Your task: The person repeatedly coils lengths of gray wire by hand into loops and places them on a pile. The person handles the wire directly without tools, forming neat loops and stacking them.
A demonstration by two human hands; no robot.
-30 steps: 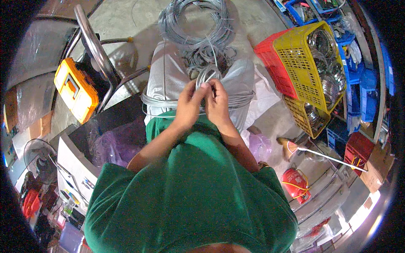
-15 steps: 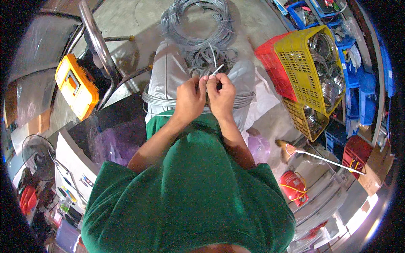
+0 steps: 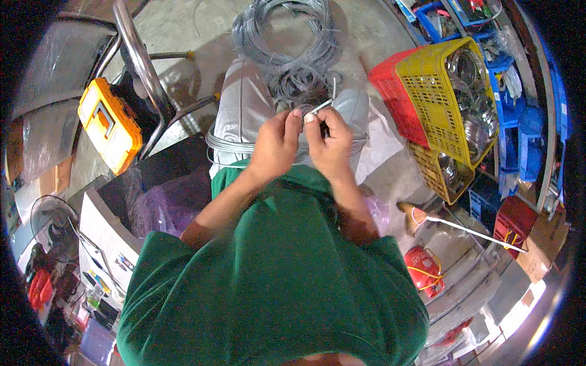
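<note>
Both hands meet above my lap, thumbs side by side. My right hand (image 3: 329, 139) pinches a thin white strip (image 3: 324, 106); it sticks out up and to the right, with a bent end. My left hand (image 3: 276, 140) is closed in a pinch close beside it; what its fingertips hold, if anything, is hidden. A coil of grey wire (image 3: 231, 145) lies across my thighs, passing under both wrists. Just beyond my fingers sits a tangle of small grey wire coils (image 3: 299, 84). Farther out, a large coil of grey wire (image 3: 250, 36) rests on the floor.
At right stand a yellow crate (image 3: 427, 76) holding shiny wire coils, a red crate (image 3: 390, 79) and blue bins (image 3: 531, 143). A brush (image 3: 415, 216) and a red gas cylinder (image 3: 424, 268) lie nearer. At left are an orange toolbox (image 3: 110, 125), a metal tube frame (image 3: 143, 55) and a fan (image 3: 52, 219).
My right hand has shifted slightly right and turned, drawing a little away from the left. The white strip has swung right with it. My left hand has barely moved.
</note>
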